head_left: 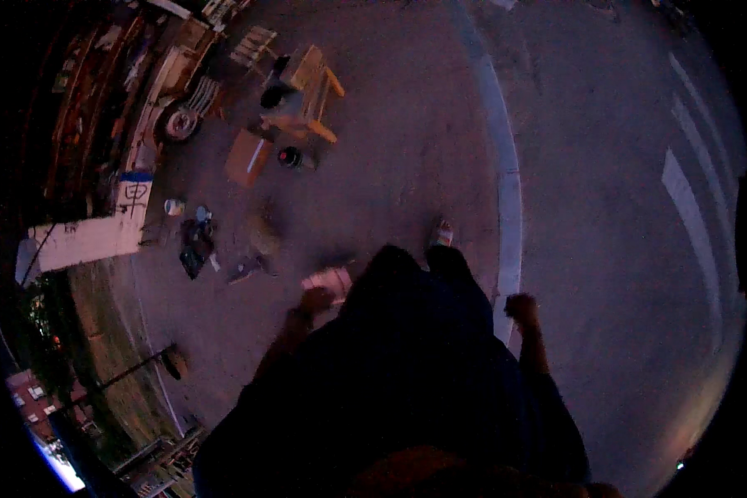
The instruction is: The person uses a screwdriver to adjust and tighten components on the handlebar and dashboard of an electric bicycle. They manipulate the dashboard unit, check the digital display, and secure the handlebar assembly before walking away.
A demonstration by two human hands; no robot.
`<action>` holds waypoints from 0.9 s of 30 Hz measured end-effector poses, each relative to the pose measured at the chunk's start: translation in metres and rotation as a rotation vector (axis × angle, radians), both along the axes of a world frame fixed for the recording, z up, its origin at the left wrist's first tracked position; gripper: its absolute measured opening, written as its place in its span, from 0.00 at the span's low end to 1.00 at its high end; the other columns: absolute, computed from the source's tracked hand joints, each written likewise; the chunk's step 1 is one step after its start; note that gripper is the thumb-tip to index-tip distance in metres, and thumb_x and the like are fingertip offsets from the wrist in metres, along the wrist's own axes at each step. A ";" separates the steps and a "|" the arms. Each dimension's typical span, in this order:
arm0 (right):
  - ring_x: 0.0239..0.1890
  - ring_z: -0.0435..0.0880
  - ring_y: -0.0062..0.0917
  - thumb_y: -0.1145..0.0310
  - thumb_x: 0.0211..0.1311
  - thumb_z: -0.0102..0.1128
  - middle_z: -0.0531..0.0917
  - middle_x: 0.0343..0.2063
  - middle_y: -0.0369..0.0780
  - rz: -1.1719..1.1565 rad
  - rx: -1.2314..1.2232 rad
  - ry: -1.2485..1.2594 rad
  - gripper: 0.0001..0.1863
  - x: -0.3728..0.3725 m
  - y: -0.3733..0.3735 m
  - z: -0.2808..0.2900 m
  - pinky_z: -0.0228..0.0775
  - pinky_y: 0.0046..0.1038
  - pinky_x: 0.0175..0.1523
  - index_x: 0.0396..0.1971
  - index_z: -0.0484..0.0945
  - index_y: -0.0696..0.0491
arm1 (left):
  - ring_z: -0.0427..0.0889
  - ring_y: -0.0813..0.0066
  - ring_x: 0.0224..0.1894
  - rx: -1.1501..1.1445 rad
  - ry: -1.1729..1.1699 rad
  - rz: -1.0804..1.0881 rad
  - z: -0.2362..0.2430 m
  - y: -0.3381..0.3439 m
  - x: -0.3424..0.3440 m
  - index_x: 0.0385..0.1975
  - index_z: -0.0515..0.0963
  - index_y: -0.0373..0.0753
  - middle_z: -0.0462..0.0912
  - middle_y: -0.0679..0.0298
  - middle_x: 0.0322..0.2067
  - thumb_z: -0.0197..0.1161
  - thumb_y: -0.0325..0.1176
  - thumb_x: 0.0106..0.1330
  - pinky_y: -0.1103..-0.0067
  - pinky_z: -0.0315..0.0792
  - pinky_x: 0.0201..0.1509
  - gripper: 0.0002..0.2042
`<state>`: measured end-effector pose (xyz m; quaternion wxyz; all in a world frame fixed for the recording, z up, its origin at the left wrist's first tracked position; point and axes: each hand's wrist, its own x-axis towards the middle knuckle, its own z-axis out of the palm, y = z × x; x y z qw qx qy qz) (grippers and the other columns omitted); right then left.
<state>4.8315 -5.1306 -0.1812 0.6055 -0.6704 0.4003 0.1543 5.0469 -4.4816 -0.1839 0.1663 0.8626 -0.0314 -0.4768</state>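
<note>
My left hand hangs low beside my left leg, its fingers closed against a pale pinkish, flat-looking thing. Dim light and blur hide what kind of thing this is. To the right, over the pale kerb strip, my right hand is curled into a fist, and I see nothing in it. My dark clothing fills the lower middle, with one shoe showing ahead of my legs.
At the far left stand a wooden chair-like piece, a brown box and a loaded cart's wheel. Nearer lie a dark bag and a white tub, beside a white board. A kerb strip borders the striped road.
</note>
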 end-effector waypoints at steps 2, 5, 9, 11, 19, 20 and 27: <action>0.27 0.85 0.29 0.66 0.62 0.65 0.85 0.25 0.38 0.154 -0.174 -0.213 0.08 0.078 -0.058 0.022 0.78 0.32 0.33 0.29 0.82 0.55 | 0.85 0.58 0.47 0.022 0.137 -0.006 0.000 -0.022 0.020 0.48 0.82 0.38 0.86 0.56 0.46 0.67 0.40 0.65 0.63 0.80 0.50 0.16; 0.28 0.87 0.29 0.65 0.67 0.61 0.86 0.29 0.40 0.103 -0.151 -0.154 0.09 0.246 -0.050 0.054 0.78 0.32 0.33 0.34 0.84 0.55 | 0.85 0.59 0.47 0.122 0.217 0.080 0.035 0.004 0.060 0.48 0.81 0.38 0.86 0.56 0.46 0.65 0.40 0.67 0.63 0.80 0.50 0.15; 0.30 0.89 0.34 0.62 0.62 0.64 0.89 0.33 0.43 0.132 -0.451 -0.040 0.10 0.309 -0.094 0.053 0.79 0.35 0.35 0.33 0.86 0.53 | 0.84 0.60 0.46 0.073 0.232 -0.017 -0.004 -0.057 0.216 0.47 0.81 0.38 0.85 0.57 0.46 0.63 0.41 0.69 0.64 0.80 0.49 0.15; 0.29 0.85 0.29 0.65 0.65 0.64 0.86 0.29 0.40 0.580 -0.795 0.055 0.10 0.333 -0.085 0.035 0.77 0.30 0.35 0.31 0.83 0.57 | 0.84 0.60 0.46 0.070 0.177 -0.099 -0.015 -0.069 0.327 0.47 0.81 0.38 0.85 0.57 0.45 0.62 0.42 0.70 0.64 0.80 0.49 0.15; 0.31 0.85 0.29 0.64 0.61 0.65 0.86 0.28 0.41 0.191 -0.169 0.379 0.09 0.292 0.106 0.040 0.76 0.35 0.33 0.30 0.85 0.54 | 0.84 0.62 0.46 -0.182 0.035 -0.118 -0.001 -0.153 0.765 0.47 0.81 0.38 0.85 0.58 0.45 0.58 0.44 0.73 0.65 0.81 0.49 0.16; 0.29 0.84 0.30 0.65 0.61 0.64 0.86 0.27 0.42 0.000 -0.030 0.311 0.09 0.347 0.141 0.048 0.75 0.36 0.32 0.30 0.85 0.55 | 0.84 0.63 0.46 -0.203 -0.017 -0.082 0.032 -0.163 0.849 0.47 0.81 0.38 0.84 0.58 0.45 0.57 0.44 0.74 0.65 0.81 0.49 0.16; 0.25 0.85 0.38 0.59 0.61 0.63 0.87 0.24 0.45 -0.265 -0.086 0.499 0.15 0.508 0.111 0.060 0.77 0.41 0.35 0.29 0.88 0.57 | 0.83 0.64 0.46 -0.486 0.417 0.010 0.078 -0.373 1.086 0.47 0.80 0.38 0.84 0.59 0.44 0.54 0.46 0.77 0.67 0.81 0.48 0.17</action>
